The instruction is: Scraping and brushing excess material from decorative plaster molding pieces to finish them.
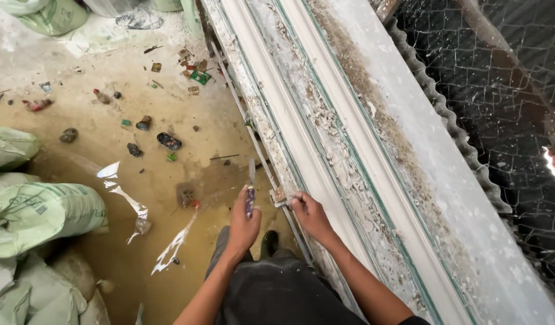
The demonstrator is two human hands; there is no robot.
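Note:
My left hand [243, 224] is closed around the purple handle of a small knife [251, 188], its blade pointing up and away from me. My right hand [310, 215] pinches a small pale piece [281, 197] at the near edge of a long white plaster moulding [325, 150] that lies on a metal-framed bench. The two hands are close together, the knife just left of the bench's metal rail [253, 138]. My dark trousers and one shoe show below.
Green-printed sacks [43, 210] are piled at the left. The wet, muddy floor [139, 174] holds scattered litter and stones. A plaster-spattered board [464, 198] lies right of the moulding, then corrugated sheet and wire mesh [500, 90].

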